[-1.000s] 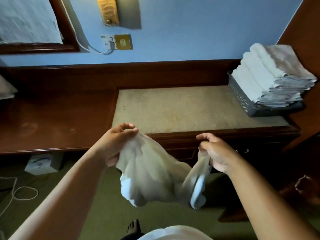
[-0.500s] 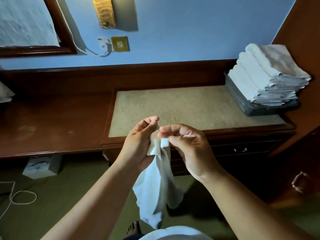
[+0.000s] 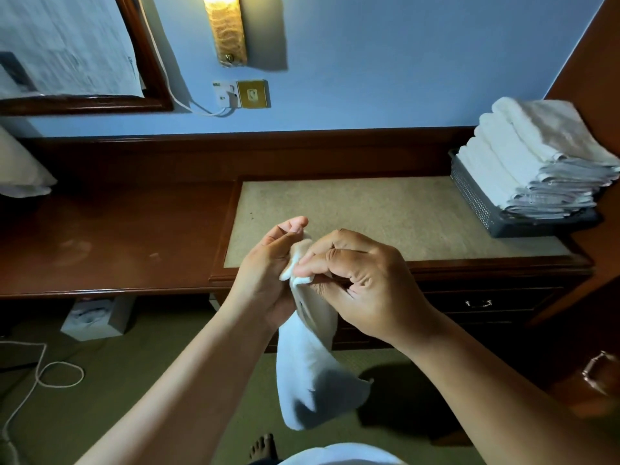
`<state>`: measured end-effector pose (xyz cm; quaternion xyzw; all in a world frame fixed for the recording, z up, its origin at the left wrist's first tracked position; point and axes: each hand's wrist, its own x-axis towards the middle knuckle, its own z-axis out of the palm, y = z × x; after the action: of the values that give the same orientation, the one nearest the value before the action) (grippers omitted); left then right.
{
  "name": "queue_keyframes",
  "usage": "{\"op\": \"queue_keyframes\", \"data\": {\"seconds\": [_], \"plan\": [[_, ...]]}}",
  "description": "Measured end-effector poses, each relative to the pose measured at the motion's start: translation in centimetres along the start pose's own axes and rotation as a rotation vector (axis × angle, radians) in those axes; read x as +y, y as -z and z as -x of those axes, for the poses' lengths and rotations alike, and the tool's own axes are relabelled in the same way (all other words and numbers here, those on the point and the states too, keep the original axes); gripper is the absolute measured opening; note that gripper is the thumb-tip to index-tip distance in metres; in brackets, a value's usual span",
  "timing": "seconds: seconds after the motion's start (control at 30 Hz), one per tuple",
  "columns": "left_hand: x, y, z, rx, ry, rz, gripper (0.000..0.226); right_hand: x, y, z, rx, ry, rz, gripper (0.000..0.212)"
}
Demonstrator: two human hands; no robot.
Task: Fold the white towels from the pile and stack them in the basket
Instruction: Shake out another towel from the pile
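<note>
Since a second ago the two hands have come together in front of the person's chest, and the small white towel (image 3: pixel 312 370), then spread between them, now hangs as one narrow doubled length. The right hand (image 3: pixel 362 283) pinches the towel's upper corners between thumb and forefinger, its other fingers curled. The left hand (image 3: pixel 265 280) lies against the same top edge with fingers mostly straight and thumb raised; it seems to grip the cloth as well, though the right hand covers much of that contact. The towel's lower end dangles free above the green carpet (image 3: pixel 141 391), in front of the dark wooden cabinet with the beige padded top (image 3: pixel 369 209). At the far right of that top stands a dark grey perforated plastic basket (image 3: pixel 476 203), holding a tall stack of folded white towels (image 3: pixel 523 156) that rises above its rim, well apart from the hands.
</note>
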<state>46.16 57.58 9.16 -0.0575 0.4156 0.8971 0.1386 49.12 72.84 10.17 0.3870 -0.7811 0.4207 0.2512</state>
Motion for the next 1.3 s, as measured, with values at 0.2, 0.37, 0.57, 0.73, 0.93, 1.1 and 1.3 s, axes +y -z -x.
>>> {"op": "queue_keyframes", "data": {"seconds": [0.2,0.37,0.57,0.73,0.93,1.1,1.3], "plan": [[-0.5,-0.7,2.2,-0.018,-0.040,0.233,0.021,0.5,0.5,0.2,0.076,-0.117,0.185,0.011],[-2.4,0.4,2.9,-0.042,-0.161,0.163,0.046,0.3,0.3,0.7,0.071,-0.324,0.205,0.045],[-3.9,0.4,3.0,-0.052,-0.216,0.009,0.055,0.3,1.1,1.0,-0.067,-0.511,0.281,0.046],[-4.7,0.7,2.8,-0.079,-0.326,-0.108,0.049,0.0,1.3,1.3,-0.012,-0.506,0.268,0.015],[-5.7,3.0,1.9,-0.072,-0.767,-0.871,0.013,0.0,2.0,1.2,0.023,-0.416,0.330,0.009],[-6.0,3.1,1.6,-0.021,-0.845,-1.126,0.012,0.0,1.9,1.2,-0.064,-0.359,0.357,0.003],[-7.8,9.0,-1.7,-0.076,-0.455,-1.570,0.044,0.4,2.8,0.4,-0.034,-0.299,0.339,0.007]]}}
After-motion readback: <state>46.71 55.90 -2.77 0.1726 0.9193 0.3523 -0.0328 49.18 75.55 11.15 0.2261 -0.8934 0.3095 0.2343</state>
